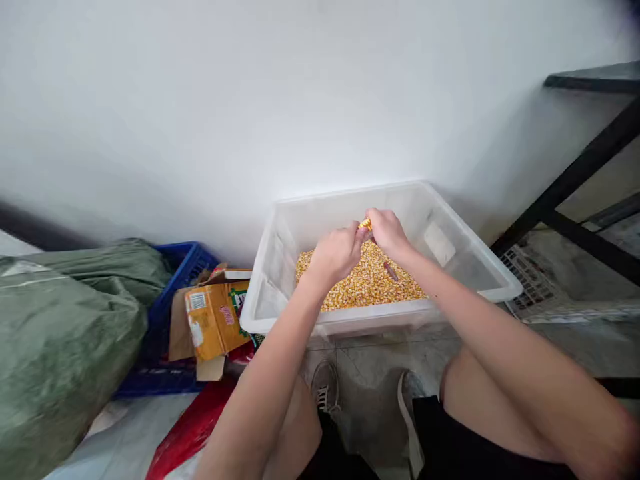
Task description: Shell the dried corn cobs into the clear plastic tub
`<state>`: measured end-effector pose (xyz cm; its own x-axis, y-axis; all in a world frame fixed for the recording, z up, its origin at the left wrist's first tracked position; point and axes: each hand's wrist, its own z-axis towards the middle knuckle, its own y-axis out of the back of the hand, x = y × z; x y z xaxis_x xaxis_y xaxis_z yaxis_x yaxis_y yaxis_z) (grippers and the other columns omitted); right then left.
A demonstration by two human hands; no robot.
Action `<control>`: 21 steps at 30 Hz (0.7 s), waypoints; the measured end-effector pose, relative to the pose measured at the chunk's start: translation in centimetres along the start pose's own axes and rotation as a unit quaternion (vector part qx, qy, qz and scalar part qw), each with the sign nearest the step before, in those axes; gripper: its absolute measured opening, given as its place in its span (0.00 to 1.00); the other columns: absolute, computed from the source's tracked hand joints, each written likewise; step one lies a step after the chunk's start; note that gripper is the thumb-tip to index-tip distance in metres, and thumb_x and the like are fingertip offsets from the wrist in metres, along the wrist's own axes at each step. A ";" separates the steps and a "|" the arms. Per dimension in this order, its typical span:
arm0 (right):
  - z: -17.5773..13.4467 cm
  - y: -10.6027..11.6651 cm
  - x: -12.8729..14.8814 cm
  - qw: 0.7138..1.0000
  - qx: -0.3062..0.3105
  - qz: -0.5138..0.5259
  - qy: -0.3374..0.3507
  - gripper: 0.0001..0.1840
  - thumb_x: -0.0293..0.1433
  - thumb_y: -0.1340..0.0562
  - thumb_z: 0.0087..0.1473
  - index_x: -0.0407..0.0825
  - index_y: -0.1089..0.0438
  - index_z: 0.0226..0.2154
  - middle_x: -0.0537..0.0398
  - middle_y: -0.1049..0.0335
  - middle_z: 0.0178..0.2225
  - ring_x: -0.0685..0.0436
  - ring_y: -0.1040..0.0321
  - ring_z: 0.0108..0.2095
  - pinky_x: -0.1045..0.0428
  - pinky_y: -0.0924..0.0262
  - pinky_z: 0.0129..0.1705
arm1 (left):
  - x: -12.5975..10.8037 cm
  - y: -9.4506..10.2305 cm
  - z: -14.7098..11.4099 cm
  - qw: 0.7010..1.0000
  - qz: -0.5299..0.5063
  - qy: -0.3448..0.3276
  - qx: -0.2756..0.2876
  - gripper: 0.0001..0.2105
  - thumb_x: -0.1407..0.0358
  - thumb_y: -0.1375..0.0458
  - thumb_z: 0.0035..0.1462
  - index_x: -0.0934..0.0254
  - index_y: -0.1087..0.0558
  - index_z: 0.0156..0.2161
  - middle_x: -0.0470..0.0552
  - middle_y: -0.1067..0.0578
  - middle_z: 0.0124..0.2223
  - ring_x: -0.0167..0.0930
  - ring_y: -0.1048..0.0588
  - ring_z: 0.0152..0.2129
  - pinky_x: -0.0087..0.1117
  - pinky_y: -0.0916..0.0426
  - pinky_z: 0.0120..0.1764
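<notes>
Both hands meet over a white plastic tub (350, 319), closed around an ear of corn (366, 224) whose yellow kernels show between them. On the ear's left side is my left hand (339, 252), its thumb close to the kernels. My right hand (387, 232) grips the other side with fingers wrapped round. Loose yellow corn kernels (365, 283) cover the tub's bottom below. A small reddish-brown piece (391, 271), perhaps a bare cob, lies on the kernels under my right wrist. Most of the ear is hidden by the fingers.
At the left, a blue crate (165, 313) holds flattened cardboard (213, 320), beside a large green sack (65, 333). A red bag (193, 427) lies near my left leg. A black metal frame (575, 173) and a white basket (535, 283) stand at right. Behind is a white wall (300, 93).
</notes>
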<state>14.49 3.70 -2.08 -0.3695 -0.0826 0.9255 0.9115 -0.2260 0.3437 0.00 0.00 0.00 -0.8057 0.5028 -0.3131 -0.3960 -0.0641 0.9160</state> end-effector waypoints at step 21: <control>-1.2 -1.0 0.6 0.988 0.127 0.091 0.003 0.30 0.55 0.52 0.62 0.51 0.39 0.22 0.62 0.46 0.12 0.51 0.48 0.12 0.55 0.54 0.14 | 1.1 -0.8 0.8 0.967 -0.244 0.054 -0.039 0.27 0.41 0.58 0.63 0.64 0.32 0.34 0.53 0.24 0.33 0.33 0.27 0.31 0.32 0.37 0.36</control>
<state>13.14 2.77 -2.08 -0.1966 -0.1050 0.9748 0.9784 0.0438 0.2020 -0.22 1.32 -0.84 -0.5542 0.3967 -0.7318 -0.7697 0.0905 0.6320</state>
